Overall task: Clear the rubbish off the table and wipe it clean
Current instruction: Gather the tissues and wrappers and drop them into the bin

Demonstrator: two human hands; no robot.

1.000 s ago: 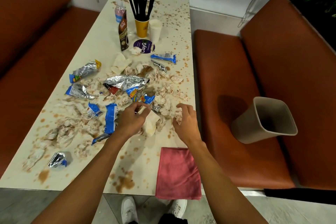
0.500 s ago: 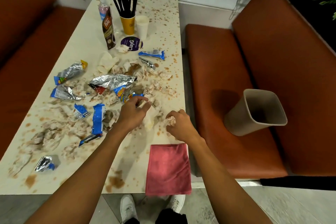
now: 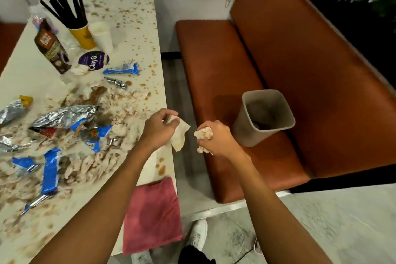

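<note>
cups [image 3: 83, 37] [image 3: 102, 36] 2 | bin [image 3: 246, 133] 1 | pink cloth [image 3: 152, 214] 1 | brown carton [image 3: 53, 49] 1 | benches [image 3: 214, 70] [image 3: 8, 36] 2

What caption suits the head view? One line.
Left hand holds a napkin, right hand a crumpled wad, between littered table and bin.

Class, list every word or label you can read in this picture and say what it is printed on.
"ClayG": on the purple round lid.
Brown carton: print too blurred to read.
Blue wrapper and yellow cup: lettering too blurred to read.
</note>
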